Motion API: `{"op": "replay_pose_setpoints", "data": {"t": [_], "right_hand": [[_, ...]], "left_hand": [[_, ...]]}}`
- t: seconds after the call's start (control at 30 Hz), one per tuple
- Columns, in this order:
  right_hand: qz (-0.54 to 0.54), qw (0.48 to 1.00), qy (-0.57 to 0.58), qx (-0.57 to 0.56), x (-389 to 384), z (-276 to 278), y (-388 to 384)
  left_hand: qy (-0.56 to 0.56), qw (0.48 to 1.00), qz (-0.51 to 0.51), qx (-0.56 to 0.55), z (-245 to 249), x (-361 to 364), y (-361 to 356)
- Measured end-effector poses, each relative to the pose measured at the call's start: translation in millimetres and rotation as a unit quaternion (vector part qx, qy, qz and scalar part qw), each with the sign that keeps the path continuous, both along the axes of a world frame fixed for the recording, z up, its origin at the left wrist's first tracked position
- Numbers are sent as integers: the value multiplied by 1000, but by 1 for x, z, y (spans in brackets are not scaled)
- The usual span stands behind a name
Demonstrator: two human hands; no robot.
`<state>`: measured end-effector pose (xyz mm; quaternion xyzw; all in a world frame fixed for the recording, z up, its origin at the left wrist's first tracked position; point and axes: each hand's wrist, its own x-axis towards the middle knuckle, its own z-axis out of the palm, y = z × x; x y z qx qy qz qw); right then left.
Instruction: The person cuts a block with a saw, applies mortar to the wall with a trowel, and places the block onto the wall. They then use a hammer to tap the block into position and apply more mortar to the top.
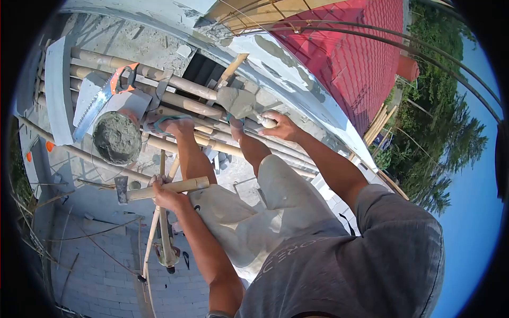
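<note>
My right hand (283, 127) is closed around the pale handle of a trowel (266, 122), whose blade carries a lump of grey mortar (238, 102). The trowel is over the bamboo poles beside the wall. On the other side, my left hand (168, 196) grips the thick wooden handle of a hammer (185, 186); its dark metal head points left. A bucket of wet mortar (117, 139) stands beyond the left hand. Next to the bucket, a handsaw (106, 98) with an orange and black handle leans on light grey blocks.
My sandalled feet (177, 124) stand on a scaffold of bamboo poles (185, 85). A pale wall (302, 87) runs along the right, with a red tiled roof (344, 58) beyond. Far below, another person (168, 255) is near upright poles. Curved rods (424, 53) cross the upper right.
</note>
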<state>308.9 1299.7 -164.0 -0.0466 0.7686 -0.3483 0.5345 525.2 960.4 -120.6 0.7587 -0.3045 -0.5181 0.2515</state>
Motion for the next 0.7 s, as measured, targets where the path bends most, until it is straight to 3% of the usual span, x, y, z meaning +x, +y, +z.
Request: {"op": "replay_pose_setpoints", "data": {"t": [0.07, 0.1, 0.2, 0.23, 0.27, 0.37, 0.5, 0.6, 0.7], "right_hand": [[-49, 993, 66, 84, 1, 21, 63], [-143, 978, 4, 150, -2, 43, 81], [-243, 943, 127, 191, 7, 57, 165], [-238, 927, 229, 177, 8, 55, 185], [-262, 913, 176, 258, 8, 64, 211], [-84, 842, 363, 390, 16, 52, 272], [-78, 814, 350, 457, 18, 45, 274], [-52, 771, 229, 592, 17, 19, 278], [-93, 758, 241, 598, 24, 8, 279]], "left_hand": [[-8, 1000, -18, 0, 5, -7, 0], [-17, 1000, -26, -1, 5, -8, 3], [-31, 998, -49, 8, 6, -5, 1], [-33, 997, -63, 8, 6, -4, 0], [-44, 997, -68, -10, 1, -1, 0], [-55, 994, -93, 3, -9, 16, -3], [-58, 993, -102, -13, -3, 8, 3], [-65, 994, -90, -3, 7, -7, 7], [-66, 992, -107, -4, -2, 6, 4]]}}
